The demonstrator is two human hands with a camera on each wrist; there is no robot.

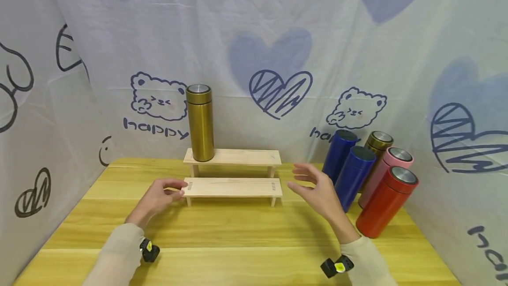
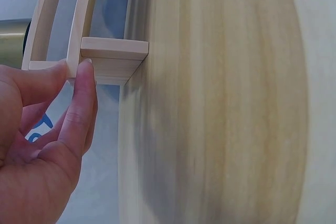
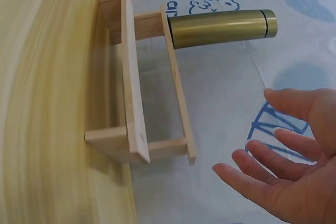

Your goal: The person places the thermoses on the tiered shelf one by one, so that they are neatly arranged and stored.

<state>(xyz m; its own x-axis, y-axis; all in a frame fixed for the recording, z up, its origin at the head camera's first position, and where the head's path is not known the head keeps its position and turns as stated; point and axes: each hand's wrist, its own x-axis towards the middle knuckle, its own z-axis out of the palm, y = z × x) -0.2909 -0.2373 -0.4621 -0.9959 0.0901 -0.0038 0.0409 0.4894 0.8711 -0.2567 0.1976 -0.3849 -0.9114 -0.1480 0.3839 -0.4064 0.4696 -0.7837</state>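
Observation:
A two-step wooden shelf (image 1: 232, 187) stands near the back of the table. My left hand (image 1: 160, 195) pinches the left end of its lower board; in the left wrist view the thumb and index finger (image 2: 79, 108) lie on either side of the board's end. One gold thermos bottle (image 1: 201, 122) is upright at the left of the upper board. To the right of the shelf, my right hand (image 1: 319, 189) hangs above the table with fingers spread and nothing in it, also seen with parted fingers (image 3: 252, 187) in the right wrist view.
Several bottles cluster at the table's right: a blue bottle (image 1: 337, 156), another blue bottle (image 1: 354, 180) before it, a gold bottle (image 1: 377, 142), a pink bottle (image 1: 390, 164) and a red bottle (image 1: 386, 204) in front. Printed cloth (image 1: 222, 21) hangs behind the wooden table (image 1: 222, 233) and at its sides.

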